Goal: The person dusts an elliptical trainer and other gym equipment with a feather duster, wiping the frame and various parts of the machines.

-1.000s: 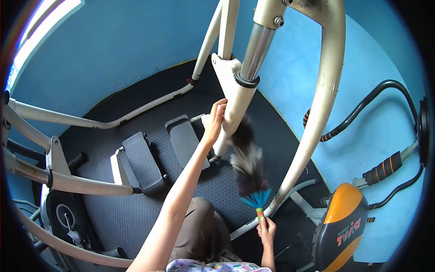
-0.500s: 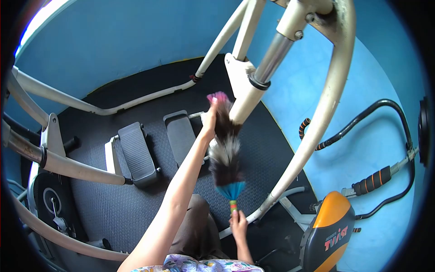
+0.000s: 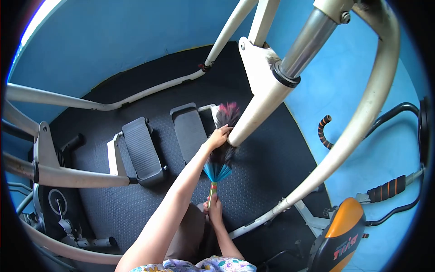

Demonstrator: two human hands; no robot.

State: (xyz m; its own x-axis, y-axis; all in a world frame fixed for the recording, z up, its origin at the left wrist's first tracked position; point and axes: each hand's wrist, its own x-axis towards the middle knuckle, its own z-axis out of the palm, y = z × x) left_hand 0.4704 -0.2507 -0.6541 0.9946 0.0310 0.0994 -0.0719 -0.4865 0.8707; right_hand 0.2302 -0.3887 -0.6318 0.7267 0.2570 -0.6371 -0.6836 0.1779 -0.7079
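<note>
A feather duster [image 3: 218, 172] with a blue collar, dark feathers and a pink tip stands roughly upright in the view's middle. My right hand [image 3: 214, 207] is wrapped round its green and red handle. Higher up, my left hand [image 3: 219, 137] is closed on the duster's dark feathers, beside the lower end of a thick cream tube [image 3: 258, 111]. The feathers pass behind my left hand and partly behind the tube.
Two black foot pedals [image 3: 144, 150] [image 3: 190, 131] lie left of the duster on the dark mat [image 3: 108, 217]. A curved cream frame [image 3: 337, 149] arcs on the right. An orange and black twist machine [image 3: 342, 231] is at lower right, with a flywheel at lower left.
The view has shifted, and the cream tube appears larger. My left hand has moved down the duster from near its pink tip. My right hand and the handle have moved left and slightly up.
</note>
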